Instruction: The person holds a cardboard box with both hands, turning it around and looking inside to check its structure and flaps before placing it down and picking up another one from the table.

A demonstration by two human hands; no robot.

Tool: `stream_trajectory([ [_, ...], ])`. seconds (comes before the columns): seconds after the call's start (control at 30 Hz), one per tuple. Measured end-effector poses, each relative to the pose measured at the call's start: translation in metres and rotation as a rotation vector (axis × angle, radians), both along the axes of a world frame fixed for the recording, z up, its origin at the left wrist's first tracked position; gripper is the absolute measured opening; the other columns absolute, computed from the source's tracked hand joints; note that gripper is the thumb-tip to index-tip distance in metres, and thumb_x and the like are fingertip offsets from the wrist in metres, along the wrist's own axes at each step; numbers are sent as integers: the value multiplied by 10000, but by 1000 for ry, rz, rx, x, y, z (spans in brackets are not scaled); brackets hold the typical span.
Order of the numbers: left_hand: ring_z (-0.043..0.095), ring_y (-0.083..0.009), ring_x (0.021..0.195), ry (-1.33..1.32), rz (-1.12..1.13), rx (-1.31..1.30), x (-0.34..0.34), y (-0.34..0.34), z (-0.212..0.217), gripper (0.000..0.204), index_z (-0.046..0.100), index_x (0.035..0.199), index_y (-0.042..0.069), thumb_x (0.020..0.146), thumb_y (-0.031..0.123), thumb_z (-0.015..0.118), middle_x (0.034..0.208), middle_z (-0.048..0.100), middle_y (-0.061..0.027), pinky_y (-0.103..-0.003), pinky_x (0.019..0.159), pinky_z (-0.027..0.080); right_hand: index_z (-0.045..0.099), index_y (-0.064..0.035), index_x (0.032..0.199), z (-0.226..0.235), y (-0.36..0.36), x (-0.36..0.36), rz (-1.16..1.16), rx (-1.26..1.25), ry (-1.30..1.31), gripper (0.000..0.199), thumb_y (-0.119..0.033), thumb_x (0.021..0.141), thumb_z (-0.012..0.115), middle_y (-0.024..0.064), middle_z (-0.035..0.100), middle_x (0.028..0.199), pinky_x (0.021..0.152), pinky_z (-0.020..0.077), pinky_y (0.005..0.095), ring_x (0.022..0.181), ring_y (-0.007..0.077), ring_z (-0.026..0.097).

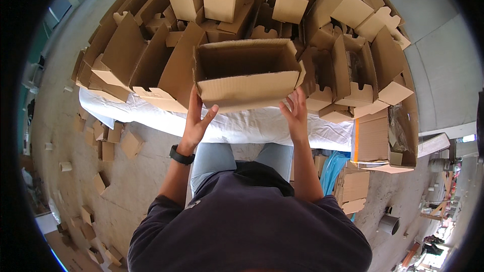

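An open-topped brown cardboard box is in front of me at the near edge of the covered table, its dark inside showing. My left hand holds its lower left corner, with the fingers along the side and the thumb pointing up near the front wall. At the lower right corner my right hand grips the box, its fingertips against the side and its thumb turned inward. The box's underside is hidden, so I cannot tell whether it rests on the table.
Many open cardboard boxes crowd the table behind, on a white cloth. A larger carton stands at the right end, near blue plastic sheeting. Cardboard pieces litter the floor on the left; a grey bucket lies at right.
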State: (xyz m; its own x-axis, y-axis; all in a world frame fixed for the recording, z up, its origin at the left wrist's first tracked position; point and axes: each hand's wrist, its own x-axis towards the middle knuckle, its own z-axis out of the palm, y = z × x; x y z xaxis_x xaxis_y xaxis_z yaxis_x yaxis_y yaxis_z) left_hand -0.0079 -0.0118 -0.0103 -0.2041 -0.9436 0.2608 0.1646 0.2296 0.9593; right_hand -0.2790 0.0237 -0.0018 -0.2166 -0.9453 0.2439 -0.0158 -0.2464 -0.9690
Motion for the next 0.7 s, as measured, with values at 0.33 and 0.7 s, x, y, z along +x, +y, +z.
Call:
stream_trajectory([
  [0.33, 264, -307, 1425, -254, 110, -247, 2, 10, 5, 988, 176, 1514, 13, 744, 66, 793, 1547, 245, -196, -400, 1142, 250, 324, -86, 1440, -26, 2, -18, 20, -107, -266, 828, 116, 725, 688, 78, 420, 1401, 1110, 287, 401, 1312, 217, 399],
  [0.7, 243, -355, 1442, -811, 55, -921, -22, 58, 36, 606, 598, 1297, 203, 761, 448, 740, 1487, 404, -107, -683, 1122, 85, 466, -84, 1361, -28, -1, -19, 461, -234, -1070, 459, -358, 994, 486, 66, 485, 1409, 1083, 346, 420, 1324, 228, 418],
])
